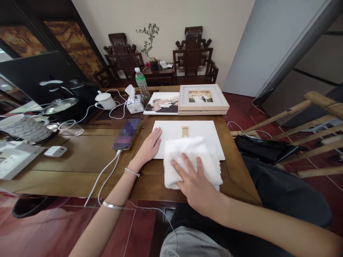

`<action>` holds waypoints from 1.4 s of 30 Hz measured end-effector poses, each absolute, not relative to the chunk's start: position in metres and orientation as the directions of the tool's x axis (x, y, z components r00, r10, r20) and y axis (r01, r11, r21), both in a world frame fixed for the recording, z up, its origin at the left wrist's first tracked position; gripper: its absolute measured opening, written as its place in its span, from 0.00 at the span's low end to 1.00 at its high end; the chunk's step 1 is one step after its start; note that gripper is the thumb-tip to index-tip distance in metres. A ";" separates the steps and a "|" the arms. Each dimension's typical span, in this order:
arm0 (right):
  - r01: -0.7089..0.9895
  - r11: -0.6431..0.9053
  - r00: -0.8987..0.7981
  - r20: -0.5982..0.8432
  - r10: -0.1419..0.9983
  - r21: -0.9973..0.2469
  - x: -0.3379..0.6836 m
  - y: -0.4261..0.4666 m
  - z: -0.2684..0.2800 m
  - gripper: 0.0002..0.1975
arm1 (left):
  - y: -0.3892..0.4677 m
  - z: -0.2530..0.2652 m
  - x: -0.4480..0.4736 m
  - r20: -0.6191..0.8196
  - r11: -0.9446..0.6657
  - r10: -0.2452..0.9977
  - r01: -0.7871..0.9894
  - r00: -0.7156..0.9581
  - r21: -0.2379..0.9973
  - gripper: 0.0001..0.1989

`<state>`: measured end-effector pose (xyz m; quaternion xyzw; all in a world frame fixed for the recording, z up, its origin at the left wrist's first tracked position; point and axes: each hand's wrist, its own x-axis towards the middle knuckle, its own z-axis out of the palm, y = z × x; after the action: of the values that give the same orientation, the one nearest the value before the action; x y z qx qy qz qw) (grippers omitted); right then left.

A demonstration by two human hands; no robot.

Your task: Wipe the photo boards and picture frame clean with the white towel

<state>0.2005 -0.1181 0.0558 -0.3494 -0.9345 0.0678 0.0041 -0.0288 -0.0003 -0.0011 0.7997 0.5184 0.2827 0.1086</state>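
A white panel (166,134) lies flat on the wooden table, with a small tan metal-looking bracket (185,131) fixed near its middle. My left hand (152,143) rests on the panel's left edge, fingers stretched out. On the panel's near right part sits a folded white cloth (174,151), which overhangs the near edge onto the table. My right hand (193,178) presses on top of this cloth with fingers spread. The cloth hides the panel's near right portion and the bracket's lower end.
Behind the panel are a framed photo (200,96) on a box-like frame and a photo print (162,103). To the left lie a phone (127,134) with a white cable, a tissue box (135,104), a bottle (141,84), a lidded cup (105,100) and a power strip (17,160).
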 end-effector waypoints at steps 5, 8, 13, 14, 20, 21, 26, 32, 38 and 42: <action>0.640 0.733 -0.761 -0.053 0.647 -0.232 0.204 -0.108 0.066 0.23 | -0.001 0.001 -0.028 0.337 -0.442 0.890 0.762 0.308 0.472 0.24; 0.641 0.706 -0.757 -0.096 0.646 -0.302 0.202 -0.081 0.078 0.28 | -0.001 0.001 -0.028 0.332 -0.441 0.891 0.765 0.310 0.469 0.25; 0.688 0.639 -0.716 -0.176 0.676 -0.345 0.194 -0.022 0.092 0.33 | 0.000 0.000 -0.030 0.323 -0.435 0.894 0.770 0.310 0.468 0.25; 0.699 0.625 -0.704 -0.184 0.685 -0.347 0.193 -0.009 0.093 0.33 | 0.000 0.000 -0.030 0.321 -0.436 0.894 0.768 0.311 0.469 0.25; 0.736 0.596 -0.658 -0.131 0.742 -0.322 0.184 0.049 0.088 0.32 | 0.000 0.001 -0.030 0.317 -0.432 0.897 0.764 0.308 0.480 0.25; 0.736 0.603 -0.657 -0.112 0.745 -0.307 0.182 0.052 0.085 0.33 | 0.000 0.001 -0.030 0.316 -0.431 0.898 0.763 0.307 0.482 0.25; 0.761 0.624 -0.643 -0.085 0.761 -0.176 0.172 0.030 0.068 0.32 | 0.000 0.000 -0.030 0.326 -0.438 0.894 0.762 0.309 0.478 0.25; 0.719 0.684 -0.694 -0.079 0.716 -0.124 0.178 -0.033 0.062 0.28 | 0.000 -0.001 -0.029 0.337 -0.446 0.888 0.767 0.314 0.462 0.25; 0.672 0.732 -0.738 -0.018 0.674 -0.116 0.180 -0.092 0.062 0.18 | -0.001 0.000 -0.028 0.350 -0.455 0.882 0.768 0.317 0.451 0.25; 0.660 0.737 -0.744 0.004 0.668 -0.147 0.178 -0.112 0.057 0.15 | 0.000 0.000 -0.028 0.357 -0.465 0.876 0.764 0.325 0.447 0.24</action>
<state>0.1782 -0.1121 0.0572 -0.3565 -0.9314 0.0683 0.0282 -0.0284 -0.0003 0.0003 0.8078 0.5075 0.2830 0.0989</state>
